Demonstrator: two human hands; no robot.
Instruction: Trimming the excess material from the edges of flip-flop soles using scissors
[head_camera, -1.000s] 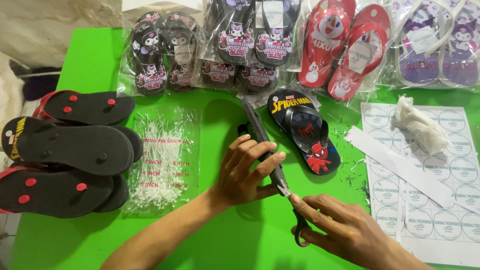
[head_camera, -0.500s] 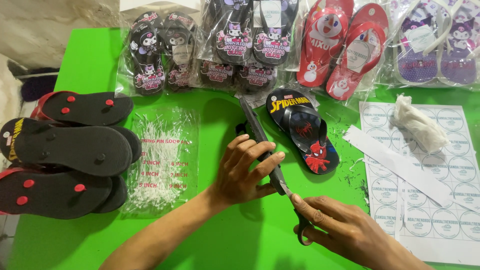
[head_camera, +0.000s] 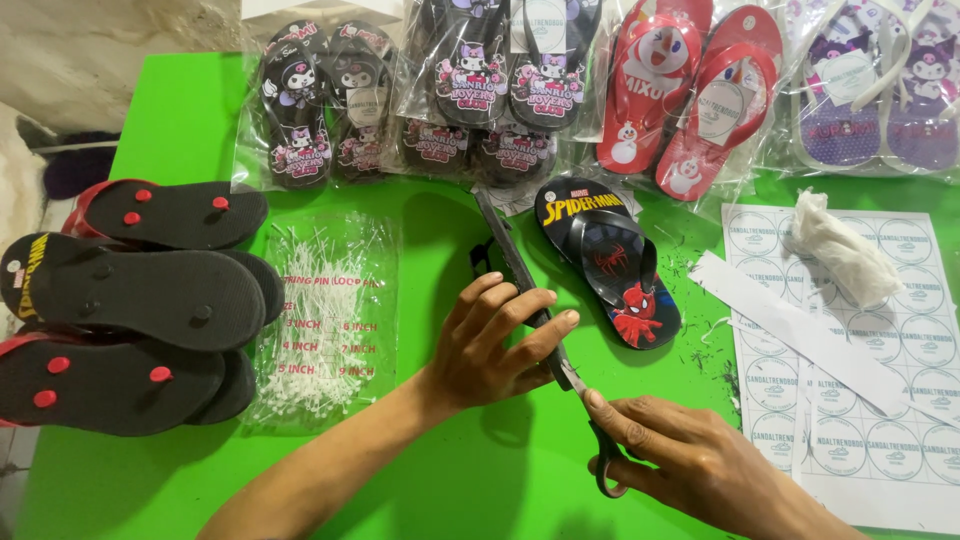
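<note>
The left hand (head_camera: 495, 345) gripped a black sandal (head_camera: 508, 262) stood on its edge on the green table (head_camera: 180, 130), fingers wrapped over its near end. The right hand (head_camera: 690, 465) was closed around the scissors (head_camera: 592, 425), whose blades met the sandal's lower edge just below the left fingers. Beside it lay a black printed sandal (head_camera: 610, 265), flat. A bag of white loop pins (head_camera: 325, 320) sat left of the hands, next to stacked upturned soles (head_camera: 130, 295). Sticker sheets (head_camera: 850, 350) lay at right, bagged sandals (head_camera: 480, 85) along the far edge.
</note>
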